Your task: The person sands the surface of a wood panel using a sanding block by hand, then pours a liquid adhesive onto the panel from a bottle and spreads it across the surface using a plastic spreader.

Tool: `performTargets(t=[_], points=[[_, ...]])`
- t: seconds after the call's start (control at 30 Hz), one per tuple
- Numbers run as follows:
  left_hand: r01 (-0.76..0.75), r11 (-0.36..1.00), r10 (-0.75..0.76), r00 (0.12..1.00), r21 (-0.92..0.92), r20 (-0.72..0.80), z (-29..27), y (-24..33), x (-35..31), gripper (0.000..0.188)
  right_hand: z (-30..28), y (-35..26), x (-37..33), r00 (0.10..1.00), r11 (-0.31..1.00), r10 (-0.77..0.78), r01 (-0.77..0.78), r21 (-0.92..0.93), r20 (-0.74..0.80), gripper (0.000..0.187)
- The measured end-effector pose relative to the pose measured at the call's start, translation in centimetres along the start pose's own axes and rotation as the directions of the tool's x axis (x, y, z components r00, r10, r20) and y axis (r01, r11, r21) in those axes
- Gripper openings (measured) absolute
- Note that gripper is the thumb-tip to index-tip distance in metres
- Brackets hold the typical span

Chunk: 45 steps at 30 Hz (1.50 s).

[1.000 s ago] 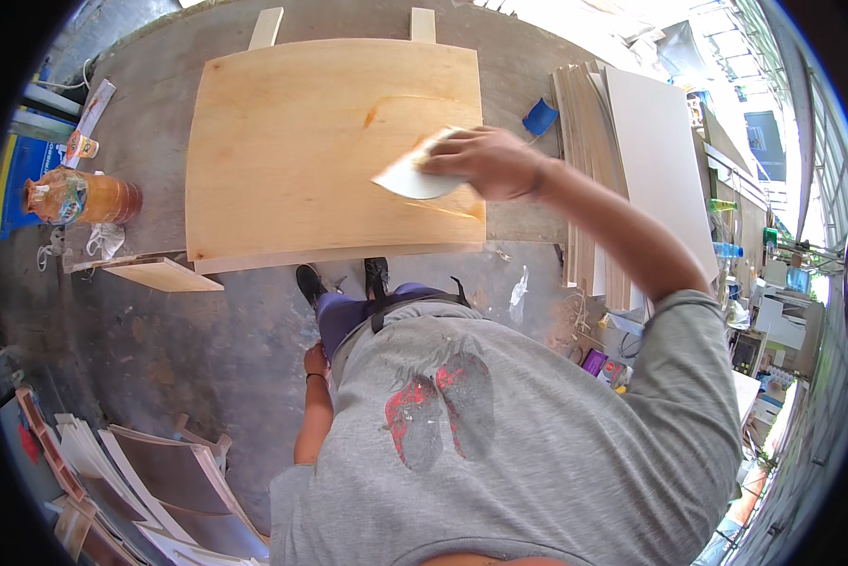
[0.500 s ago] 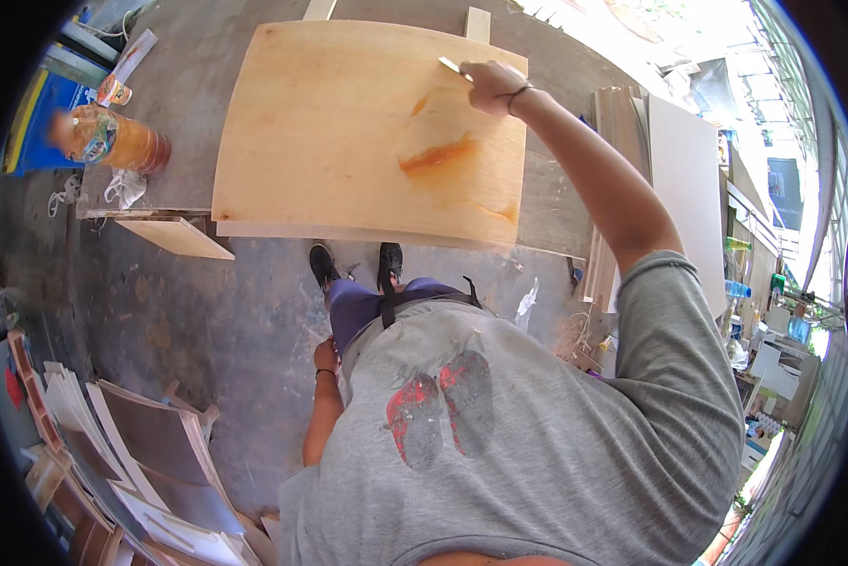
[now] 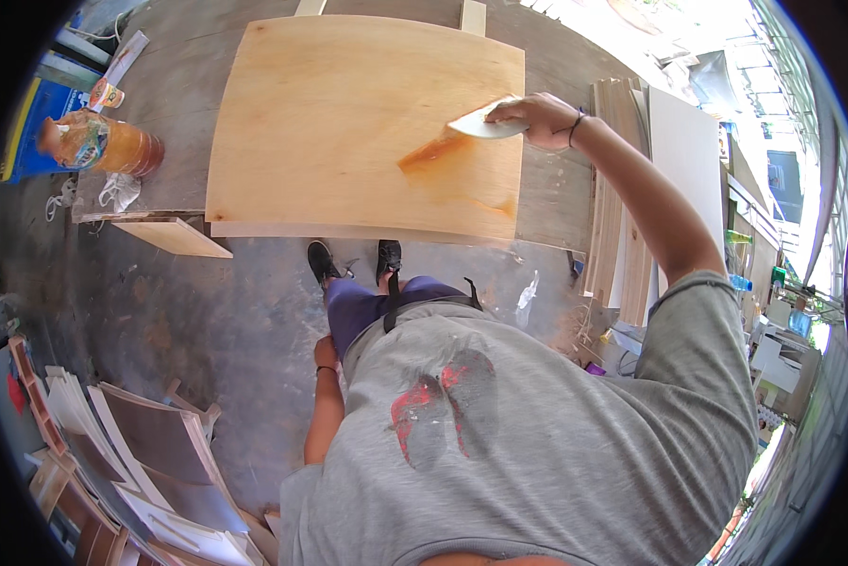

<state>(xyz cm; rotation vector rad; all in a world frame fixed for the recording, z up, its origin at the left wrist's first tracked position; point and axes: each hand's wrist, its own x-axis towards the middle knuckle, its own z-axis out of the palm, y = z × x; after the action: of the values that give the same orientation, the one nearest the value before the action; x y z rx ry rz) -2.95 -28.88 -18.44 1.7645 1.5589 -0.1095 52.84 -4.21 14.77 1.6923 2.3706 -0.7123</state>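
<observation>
**Right hand held a pale spreader on a plywood sheet**

The right hand (image 3: pixel 542 118) was stretched out over the right part of a large plywood sheet (image 3: pixel 348 113). Its fingers were closed around a flat pale spreader (image 3: pixel 480 124), which touched the wood at the upper end of an orange-brown glue streak (image 3: pixel 433 149). The streak ran down and to the left from the spreader's edge. A second, thinner trace of the same colour lay near the lower right corner of the sheet.

The sheet rested on a grey bench (image 3: pixel 178 57) and covered most of it. The left hand (image 3: pixel 325 354) hung down beside the person's leg, well apart from the sheet; it held nothing that could be seen, but I cannot tell if its fingers were open or closed.

On the left end of the bench an orange plastic jar (image 3: pixel 112 146) lay on its side, near a crumpled white rag (image 3: pixel 117 191). A stack of thin boards (image 3: pixel 631 189) stood to the right of the bench. More panels (image 3: pixel 150 462) leaned on the floor at the lower left
</observation>
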Motion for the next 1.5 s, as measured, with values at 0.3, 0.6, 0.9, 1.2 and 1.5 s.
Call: performTargets(t=[0.3,0.6,0.9,1.2,1.5], points=[[0.072,0.997,-0.074,0.987,0.025,0.139,-1.9,-1.3,2.6,0.033,3.2,-17.4,5.6,0.983,0.975,-0.113,0.138,-0.176,0.147,0.038],[0.044,0.997,-0.031,0.981,-0.063,0.193,-6.6,-2.1,4.3,0.03,5.1,-7.1,-6.3,0.989,0.994,0.107,-0.109,0.016,0.105,0.062],[-0.237,0.95,0.198,0.961,0.203,0.194,-5.7,-8.7,6.8,0.023,7.5,-14.0,-14.5,0.901,0.928,0.358,-0.372,0.014,0.244,0.059],[-0.266,0.95,0.241,0.958,0.166,0.155,-12.0,-8.7,8.6,0.02,2.1,-19.1,-6.1,0.899,0.956,0.288,-0.25,0.153,-0.329,0.054],[0.295,0.848,-0.226,0.953,-0.44,0.203,-13.6,-10.9,5.8,0.02,9.3,-21.6,-5.4,0.943,0.95,0.29,-0.305,-0.074,-0.164,0.055]])
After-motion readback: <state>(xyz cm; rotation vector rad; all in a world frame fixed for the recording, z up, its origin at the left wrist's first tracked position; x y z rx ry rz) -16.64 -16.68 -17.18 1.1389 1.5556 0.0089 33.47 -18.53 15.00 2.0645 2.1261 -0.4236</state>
